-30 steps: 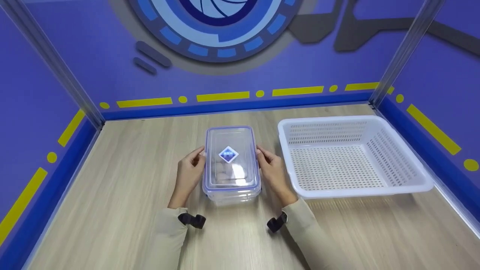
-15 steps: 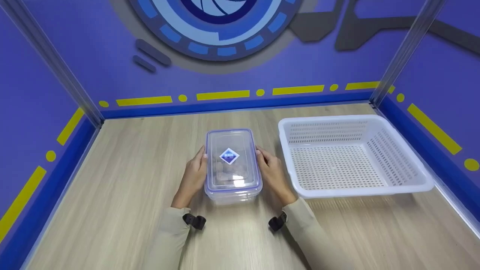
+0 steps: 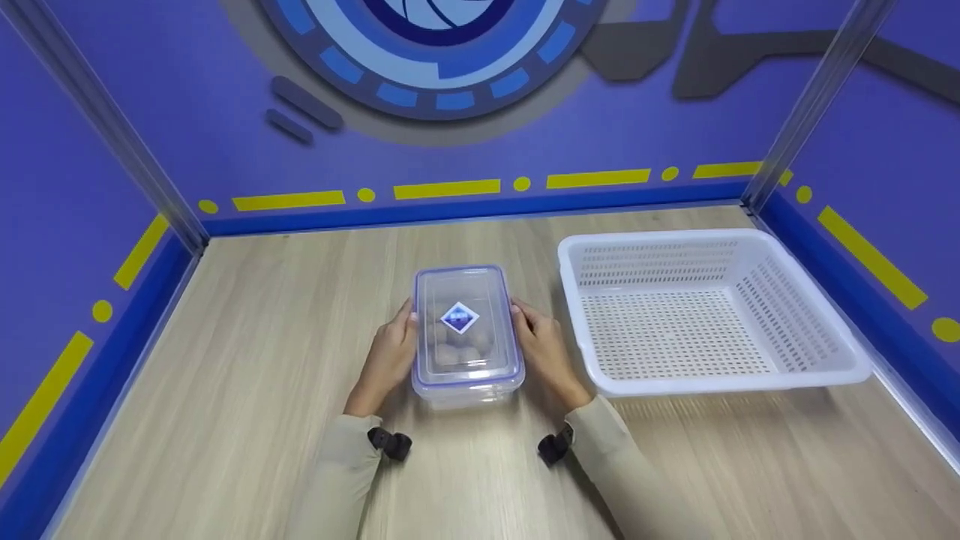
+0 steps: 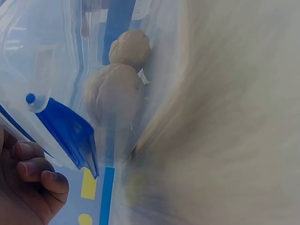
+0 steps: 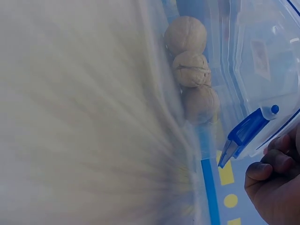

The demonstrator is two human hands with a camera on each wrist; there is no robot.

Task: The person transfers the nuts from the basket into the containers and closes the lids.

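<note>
A clear plastic food container (image 3: 470,394) stands on the table with several walnuts (image 3: 457,352) inside. Its clear lid (image 3: 480,289) has a blue rim and a diamond-shaped sticker. My left hand (image 3: 390,349) holds the lid's left edge, and my right hand (image 3: 546,349) holds the right edge. In the left wrist view a blue side latch (image 4: 70,131) sticks outward beside my curled fingers (image 4: 35,168); the right wrist view has a matching latch (image 5: 248,131) angled out. Walnuts (image 5: 192,70) show through the wall. Whether the lid sits fully down I cannot tell.
A white perforated plastic basket (image 3: 720,386) stands to the right, close to my right hand. The wooden table (image 3: 262,360) is bounded by blue-purple panels (image 3: 300,165) at the back and both sides.
The lid's far end has come down and nearer to me, and my hands have moved slightly with it. My left hand has shifted a little to the right. The basket stays put.
</note>
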